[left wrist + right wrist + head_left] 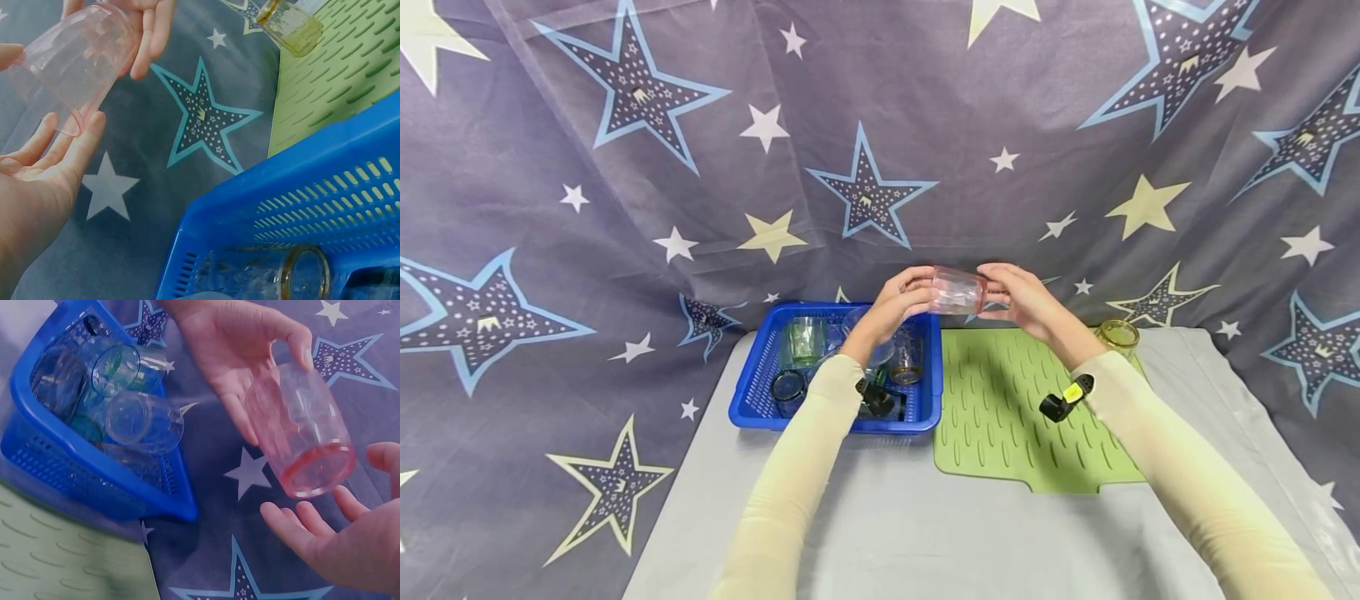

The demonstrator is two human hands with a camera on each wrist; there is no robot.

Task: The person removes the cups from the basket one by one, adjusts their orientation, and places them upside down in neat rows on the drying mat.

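Note:
A clear pink drinking glass (957, 292) is held on its side in the air, above the gap between basket and mat. My left hand (898, 304) grips it round the mouth end, thumb on one side and fingers on the other. At the base end is my right hand (1018, 300), fingers spread. In the right wrist view, its fingertips (342, 499) are at the thick pink base, while the thumb stands apart from the glass. The left wrist view shows the glass (75, 69) with nothing inside.
A blue perforated basket (741, 408) on the left holds several glasses, among them a green glass (806, 340) and an amber-rimmed one (907, 367). Right of it lies a green ridged mat (977, 433), with a yellow glass (1118, 335) at its far right corner. A star-patterned curtain (925, 100) hangs behind.

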